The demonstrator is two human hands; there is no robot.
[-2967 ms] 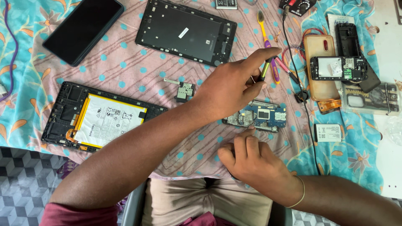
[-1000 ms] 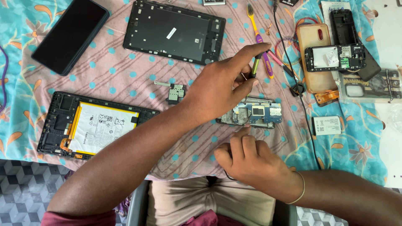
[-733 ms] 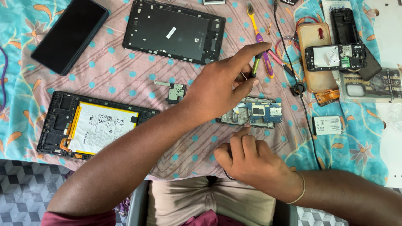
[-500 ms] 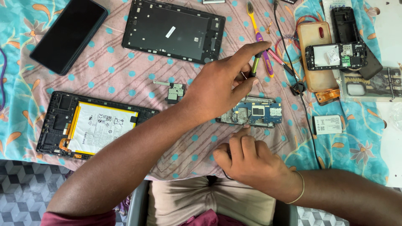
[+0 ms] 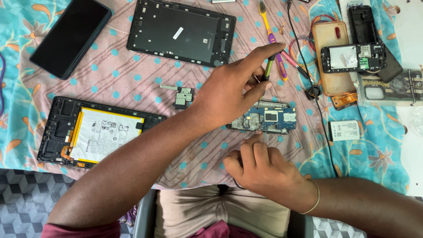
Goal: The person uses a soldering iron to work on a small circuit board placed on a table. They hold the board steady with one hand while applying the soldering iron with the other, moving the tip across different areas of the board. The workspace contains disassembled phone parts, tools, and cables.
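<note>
**Screwdriver Over a Bare Circuit Board, Tablet Already in Pieces**

The fingers of the left hand (image 5: 227, 94) were pinched together around a thin green-handled screwdriver (image 5: 267, 70), thumb below and forefinger stretched along the top, with the tool angled down toward the blue circuit board (image 5: 264, 122). Whether its tip touched the board could not be told; the hand hid it. The right hand (image 5: 264, 169) lay just below the board with its fingers curled together, the fingertips meeting the board's near edge; whether anything was held beneath them could not be seen.

The board lay on the pink dotted cloth (image 5: 132, 79), between the two hands. Just to its left sat a small separate board piece (image 5: 181, 95). Farther left lay the tablet frame with its white battery (image 5: 94, 132) still seated, and above it the empty black back shell (image 5: 181, 31) and the dark screen panel (image 5: 70, 35).

Judging from this spread, the stripping-down looked well advanced: shell, screen and main board were already apart. What seemed left was work on the board itself, and the battery had not yet been lifted.

To the right lay a yellow and purple toothbrush (image 5: 269, 37), a black cable (image 5: 308, 70), an opened phone (image 5: 352, 57) and a small white battery (image 5: 345, 130).
</note>
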